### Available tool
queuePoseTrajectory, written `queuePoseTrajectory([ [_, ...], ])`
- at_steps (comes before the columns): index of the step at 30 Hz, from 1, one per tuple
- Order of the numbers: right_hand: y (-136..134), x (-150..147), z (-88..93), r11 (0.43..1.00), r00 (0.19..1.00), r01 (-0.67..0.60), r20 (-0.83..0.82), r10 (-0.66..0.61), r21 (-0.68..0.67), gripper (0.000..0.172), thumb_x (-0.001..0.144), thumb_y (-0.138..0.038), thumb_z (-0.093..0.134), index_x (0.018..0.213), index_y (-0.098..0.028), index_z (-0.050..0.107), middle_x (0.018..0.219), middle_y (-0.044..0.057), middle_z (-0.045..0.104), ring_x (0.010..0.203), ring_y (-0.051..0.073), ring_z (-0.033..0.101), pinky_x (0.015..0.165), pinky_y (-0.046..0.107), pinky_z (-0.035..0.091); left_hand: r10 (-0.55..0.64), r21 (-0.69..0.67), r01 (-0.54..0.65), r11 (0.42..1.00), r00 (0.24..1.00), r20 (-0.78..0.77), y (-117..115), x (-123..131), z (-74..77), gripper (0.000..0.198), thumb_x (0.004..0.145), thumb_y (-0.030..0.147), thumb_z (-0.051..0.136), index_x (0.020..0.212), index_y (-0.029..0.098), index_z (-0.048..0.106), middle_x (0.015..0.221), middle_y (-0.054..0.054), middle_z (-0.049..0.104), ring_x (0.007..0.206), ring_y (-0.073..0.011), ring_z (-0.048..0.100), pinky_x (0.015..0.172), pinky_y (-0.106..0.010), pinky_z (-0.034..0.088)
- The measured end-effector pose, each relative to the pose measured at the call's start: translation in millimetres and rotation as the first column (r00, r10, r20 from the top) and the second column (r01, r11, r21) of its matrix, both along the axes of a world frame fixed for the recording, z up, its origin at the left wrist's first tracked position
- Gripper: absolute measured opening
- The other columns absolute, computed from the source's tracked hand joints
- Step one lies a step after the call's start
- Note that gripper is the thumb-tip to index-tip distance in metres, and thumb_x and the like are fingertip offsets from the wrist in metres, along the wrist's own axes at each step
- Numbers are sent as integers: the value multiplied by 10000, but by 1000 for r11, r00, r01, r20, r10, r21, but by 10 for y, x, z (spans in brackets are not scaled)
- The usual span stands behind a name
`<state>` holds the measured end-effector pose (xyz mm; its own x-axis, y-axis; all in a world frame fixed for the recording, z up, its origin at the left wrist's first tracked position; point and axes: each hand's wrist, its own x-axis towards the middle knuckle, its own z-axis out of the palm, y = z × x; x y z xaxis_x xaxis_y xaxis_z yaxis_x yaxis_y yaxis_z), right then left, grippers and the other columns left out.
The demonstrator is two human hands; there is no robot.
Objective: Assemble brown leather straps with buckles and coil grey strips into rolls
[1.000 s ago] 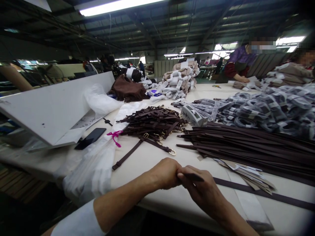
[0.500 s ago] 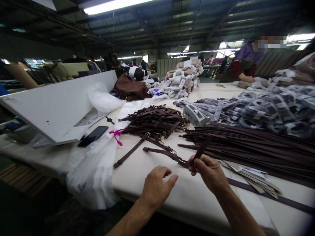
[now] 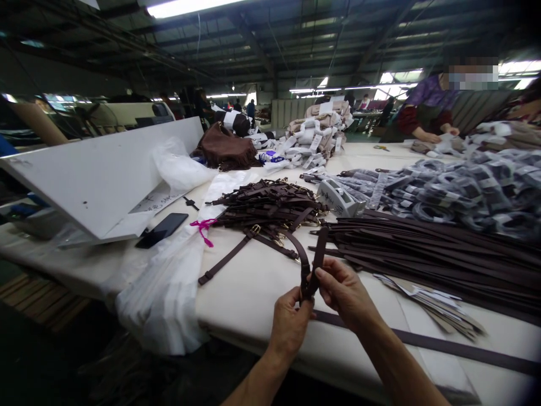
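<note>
Both hands meet over the near edge of the table, on a dark brown strap [image 3: 320, 256]. My left hand [image 3: 291, 321] pinches it low down, near its buckle, which the fingers mostly hide. My right hand [image 3: 344, 290] is closed on the upright strap end just beside it. A shorter strap piece [image 3: 299, 248] curves up and back from my left fingers. Behind lies a heap of short buckled straps [image 3: 266, 206], and one buckled strap [image 3: 230, 256] stretches out in front of it. A long strap [image 3: 456, 349] runs from below my hands to the right.
Long brown straps [image 3: 414, 245] lie stacked at right, with paper tags [image 3: 431, 304] before them. Behind are plastic-wrapped straps [image 3: 456, 186] and a grey tape dispenser [image 3: 338, 197]. At left are a phone [image 3: 163, 230], white plastic bags [image 3: 164, 304] and a white board [image 3: 105, 180]. A co-worker [image 3: 426, 113] stands across.
My left hand has moved right and up and closed on the strap by the buckle. My right hand has shifted slightly, turning the strap end more upright. The shorter piece has lifted into a curve.
</note>
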<state>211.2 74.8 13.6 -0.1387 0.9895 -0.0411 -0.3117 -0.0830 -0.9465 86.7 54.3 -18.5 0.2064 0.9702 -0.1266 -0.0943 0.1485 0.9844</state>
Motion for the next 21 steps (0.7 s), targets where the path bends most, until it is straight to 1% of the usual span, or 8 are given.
queuePoseTrajectory([
  [2, 29, -27, 102, 997, 999, 29, 38, -32, 69, 202, 794, -348, 638, 855, -176, 551, 659, -22, 594, 377, 23, 392, 317, 119, 260, 6, 5, -6, 1000, 1000, 8, -30, 14, 9, 343, 816, 448, 532, 882, 121, 614, 807, -36, 580, 789, -149, 540, 667, -231, 490],
  [4, 39, -40, 199, 994, 996, 36, 77, -44, 105, 214, 808, -372, 614, 793, -171, 542, 599, -32, 564, 397, 42, 424, 341, 134, 325, 7, 3, -7, 1000, 998, 70, -34, 22, 32, 322, 802, 430, 567, 908, 128, 606, 839, -35, 590, 812, -146, 544, 705, -230, 482],
  [6, 25, -28, 260, 995, 992, 28, 121, -40, 98, 253, 813, -407, 595, 755, -168, 535, 594, -28, 558, 407, 49, 438, 355, 147, 355, 14, -24, -10, 1000, 988, 151, -23, 26, 48, 318, 775, 416, 610, 894, 121, 608, 839, -40, 597, 794, -142, 551, 708, -234, 483],
  [8, -12, 14, 274, 998, 982, 2, 190, -14, 65, 282, 811, -437, 584, 757, -164, 537, 599, -22, 556, 407, 52, 434, 359, 157, 357, 44, -74, -29, 997, 978, 203, -8, 33, 36, 336, 758, 427, 625, 862, 109, 613, 825, -51, 595, 777, -151, 559, 658, -241, 500],
  [11, -105, 107, 217, 999, 951, -30, 308, 35, -20, 320, 799, -469, 579, 752, -155, 543, 622, -12, 545, 416, 51, 412, 366, 164, 330, 143, -155, -113, 981, 969, 202, 10, 67, -34, 397, 733, 484, 623, 861, 108, 611, 825, -62, 588, 764, -161, 564, 563, -237, 514],
  [14, -206, 185, 100, 991, 925, -81, 363, 116, -109, 349, 789, -480, 578, 702, -147, 518, 665, -9, 523, 436, 37, 359, 371, 159, 256, 236, -222, -189, 956, 949, 208, 20, 119, -112, 447, 705, 537, 619, 877, 125, 601, 818, -52, 604, 707, -137, 572, 545, -220, 503],
  [18, -257, 227, -86, 938, 882, -265, 337, 329, -222, 345, 771, -481, 581, 714, -158, 476, 517, -60, 395, 424, 49, 294, 377, 172, 181, 253, -233, -203, 951, 944, 211, 16, 163, -160, 427, 687, 530, 638, 817, 125, 596, 727, -27, 605, 624, -105, 558, 548, -186, 453],
  [21, -224, 229, -188, 907, 844, -334, 347, 409, -258, 350, 745, -473, 599, 683, -165, 444, 485, -75, 346, 408, 49, 262, 376, 187, 168, 235, -190, -201, 961, 955, 180, 2, 155, -173, 381, 706, 490, 641, 766, 115, 599, 685, -18, 588, 621, -97, 539, 575, -182, 437],
])
